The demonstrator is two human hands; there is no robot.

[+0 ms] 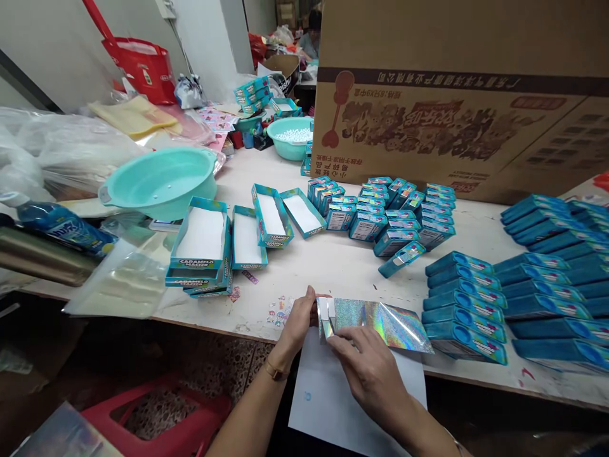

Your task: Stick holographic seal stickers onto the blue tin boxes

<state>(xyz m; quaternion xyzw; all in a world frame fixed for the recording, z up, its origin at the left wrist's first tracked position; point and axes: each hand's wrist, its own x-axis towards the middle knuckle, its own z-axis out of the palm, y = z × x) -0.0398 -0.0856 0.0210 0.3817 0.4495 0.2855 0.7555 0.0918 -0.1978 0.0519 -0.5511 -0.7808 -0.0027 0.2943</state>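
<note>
A shiny holographic sheet (371,317) lies at the front edge of the table, over a white paper (347,406). My left hand (297,324) grips its left end, with the thumb up and the fingers partly hidden behind it. Small white patches (326,307) show near that end. The thumb and fingertips of my right hand (368,368) are closed at the sheet's lower left edge, where a narrow silver strip (328,328) stands out. Whether the strip is loose from the sheet, I cannot make out.
Several blue packs (464,317) stand in rows at right, more slim boxes (368,222) mid-table. Open trays (200,235) lined with white sit at left, near a turquoise basin (162,184). A large carton (457,95) blocks the back. A red stool (157,412) is below.
</note>
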